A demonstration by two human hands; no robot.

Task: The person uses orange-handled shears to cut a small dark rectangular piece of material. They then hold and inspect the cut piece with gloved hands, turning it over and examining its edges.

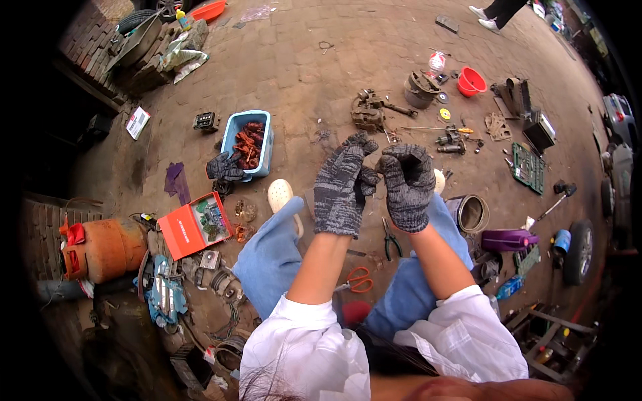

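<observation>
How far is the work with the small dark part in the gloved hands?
Done, it seems: a blue tub already holds reddish-brown scraps. In hand: left hand and right hand meet on a small dark part, too small to identify. Left: metal pieces and a circuit board lie on the ground.

1. The left hand point(342, 184) and right hand point(406, 184) meet above the knees.
2. Scissors point(360, 281) and pliers point(391, 242) lie between the legs.
3. A tray point(235, 130) lies far left, an open box point(194, 227) nearer.
4. A gas cylinder point(100, 248) lies left of that box.
</observation>
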